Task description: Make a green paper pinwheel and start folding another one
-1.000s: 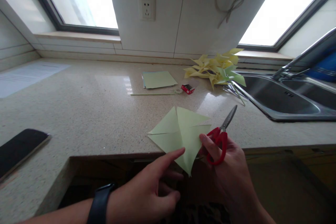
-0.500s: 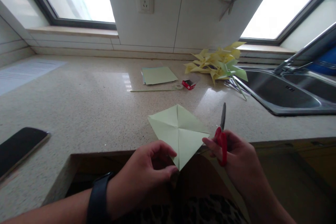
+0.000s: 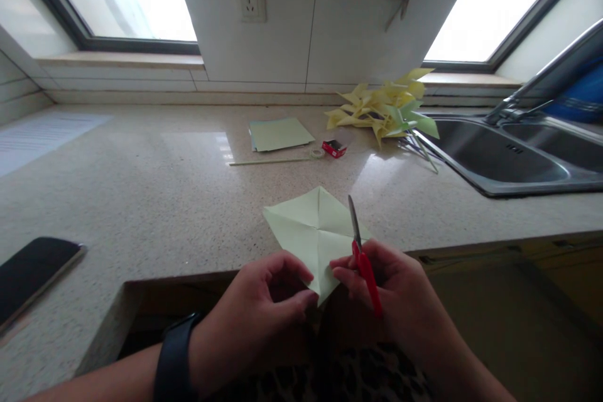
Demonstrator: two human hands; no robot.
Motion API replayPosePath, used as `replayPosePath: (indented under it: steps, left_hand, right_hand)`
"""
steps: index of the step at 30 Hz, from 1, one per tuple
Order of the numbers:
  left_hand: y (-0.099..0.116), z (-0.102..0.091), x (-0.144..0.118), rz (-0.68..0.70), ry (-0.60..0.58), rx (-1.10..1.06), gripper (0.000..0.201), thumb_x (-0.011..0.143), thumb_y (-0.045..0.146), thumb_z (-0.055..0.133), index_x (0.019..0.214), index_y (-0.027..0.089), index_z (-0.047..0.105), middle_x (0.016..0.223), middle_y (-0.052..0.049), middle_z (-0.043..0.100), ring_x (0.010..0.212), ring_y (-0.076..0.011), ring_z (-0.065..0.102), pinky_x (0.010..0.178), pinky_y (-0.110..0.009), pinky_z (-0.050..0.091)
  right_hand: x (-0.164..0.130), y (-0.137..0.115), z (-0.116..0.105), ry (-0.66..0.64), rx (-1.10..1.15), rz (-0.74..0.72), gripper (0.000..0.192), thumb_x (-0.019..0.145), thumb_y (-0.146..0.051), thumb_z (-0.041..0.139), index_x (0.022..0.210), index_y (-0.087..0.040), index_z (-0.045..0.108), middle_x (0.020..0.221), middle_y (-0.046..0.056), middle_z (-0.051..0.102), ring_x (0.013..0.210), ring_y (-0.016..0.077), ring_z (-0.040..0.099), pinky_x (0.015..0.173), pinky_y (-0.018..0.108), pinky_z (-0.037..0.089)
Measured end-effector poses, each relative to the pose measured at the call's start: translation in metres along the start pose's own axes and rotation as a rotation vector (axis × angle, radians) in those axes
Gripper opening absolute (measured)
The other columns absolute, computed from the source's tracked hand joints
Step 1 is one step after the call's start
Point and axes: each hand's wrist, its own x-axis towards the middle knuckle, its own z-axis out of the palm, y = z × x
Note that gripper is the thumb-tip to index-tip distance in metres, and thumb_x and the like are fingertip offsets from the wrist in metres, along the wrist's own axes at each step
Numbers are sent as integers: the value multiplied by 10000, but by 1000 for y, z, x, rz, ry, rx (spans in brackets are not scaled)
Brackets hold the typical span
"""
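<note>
A pale green square of paper (image 3: 306, 226), creased along its diagonals, lies turned like a diamond over the counter's front edge. Slits appear to run inward from its corners. My left hand (image 3: 271, 295) pinches the paper's near left edge between thumb and fingers, close to the bottom corner. In my right hand (image 3: 391, 282) are red-handled scissors (image 3: 362, 257), their blades pointing up and away over the paper's right side. The thumb and a finger of that hand touch the near right edge of the paper.
Behind the paper lie a stack of coloured sheets (image 3: 281, 134), a thin stick (image 3: 268, 162), a tape roll (image 3: 317, 153) and a small red box (image 3: 334, 148). Paper pinwheels (image 3: 377, 110) rest beside the sink (image 3: 499, 163). A phone (image 3: 35, 273) is at left.
My right hand has moved left with the scissors, from beside the paper's right corner to its near right edge. My left hand keeps its pinch. The view has shifted slightly.
</note>
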Motion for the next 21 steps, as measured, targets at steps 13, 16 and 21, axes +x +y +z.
replayPosePath:
  steps: [13,16,21]
  left_hand:
    - [8,3,-3,15,38,25,210,826,348,746,901,159,697,819,-28,717,697,-136,635,663,-263,517]
    - [8,2,-3,41,53,57,200,844,351,727,903,161,708,828,-37,718,699,-140,634,663,-265,517]
    - [4,0,-3,60,63,102,221,877,381,694,931,169,721,865,-48,707,682,-141,632,627,-260,527]
  right_hand:
    - [-8,5,15,-89,172,39,244,779,-415,806,811,-218,667,772,8,721,679,140,640,597,239,495]
    - [-9,6,17,-131,229,72,249,762,-396,830,841,-212,681,755,-6,702,664,118,604,590,217,470]
    - [-9,7,18,-134,258,128,273,704,-338,878,855,-203,694,735,-13,698,650,112,587,569,203,453]
